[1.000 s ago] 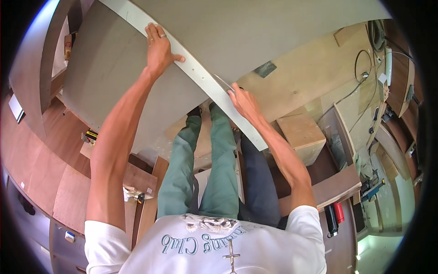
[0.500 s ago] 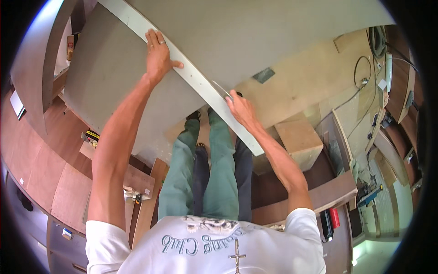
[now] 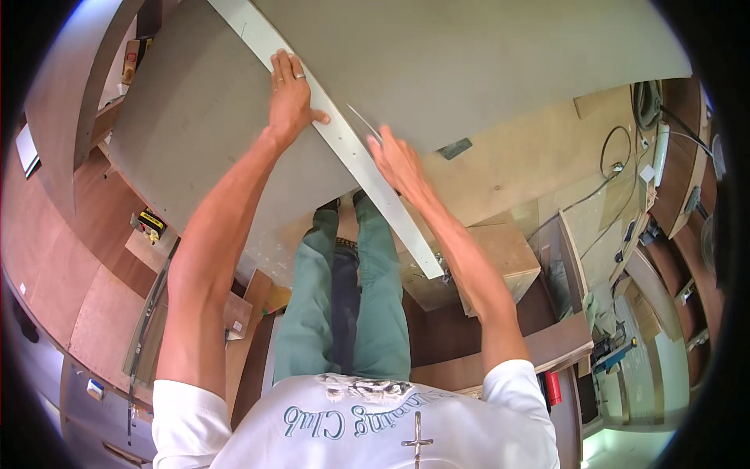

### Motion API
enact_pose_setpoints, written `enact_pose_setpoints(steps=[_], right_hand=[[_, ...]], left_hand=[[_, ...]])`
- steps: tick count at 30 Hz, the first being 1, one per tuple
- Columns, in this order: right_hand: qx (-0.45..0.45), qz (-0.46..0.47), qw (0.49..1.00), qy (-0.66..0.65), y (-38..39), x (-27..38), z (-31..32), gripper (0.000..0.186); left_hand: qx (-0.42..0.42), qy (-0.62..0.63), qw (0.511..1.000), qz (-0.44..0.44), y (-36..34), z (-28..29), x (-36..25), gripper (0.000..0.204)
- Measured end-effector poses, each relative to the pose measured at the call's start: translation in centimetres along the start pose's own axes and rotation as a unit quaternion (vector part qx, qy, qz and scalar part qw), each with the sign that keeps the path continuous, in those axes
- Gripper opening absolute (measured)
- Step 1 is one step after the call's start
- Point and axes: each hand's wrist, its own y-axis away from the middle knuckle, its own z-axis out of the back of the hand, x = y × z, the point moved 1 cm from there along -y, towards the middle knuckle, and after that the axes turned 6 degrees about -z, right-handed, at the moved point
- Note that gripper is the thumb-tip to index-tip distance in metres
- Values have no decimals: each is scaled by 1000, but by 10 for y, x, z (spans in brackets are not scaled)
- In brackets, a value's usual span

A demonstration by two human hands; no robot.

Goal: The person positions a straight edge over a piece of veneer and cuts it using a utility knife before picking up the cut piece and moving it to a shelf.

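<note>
A long pale straightedge (image 3: 367,168) lies diagonally across a large grey board (image 3: 437,70). My left hand (image 3: 291,98) presses flat on the straightedge near its upper part, a ring on one finger. My right hand (image 3: 400,160) grips a thin pointed tool (image 3: 363,123), its tip resting on the board along the straightedge's right side. Both forearms reach up from the lower edge, and my green trousers show below the board.
A wooden box (image 3: 484,266) stands right of my legs. Cables (image 3: 617,164) and tools lie on the plywood bench at right. A small yellow-and-black device (image 3: 151,223) sits on a board at left, among brown panels.
My right hand has slid up along the straightedge with the pointed tool. The left hand stays pressed on the straightedge, and the view has shifted slightly.
</note>
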Motion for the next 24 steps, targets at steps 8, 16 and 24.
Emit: enact_pose_setpoints(steps=[8, 16, 24], right_hand=[[7, 37, 998, 59, 15, -35, -31, 31], [7, 3, 1000, -5, 26, -24, -15, 28], [26, -45, 998, 25, 101, -121, -42, 24]], left_hand=[[-6, 3, 1000, 4, 5, -3, 8, 139], [-2, -8, 1000, 10, 4, -5, 7, 138], [-18, 11, 1000, 12, 5, -8, 10, 136]])
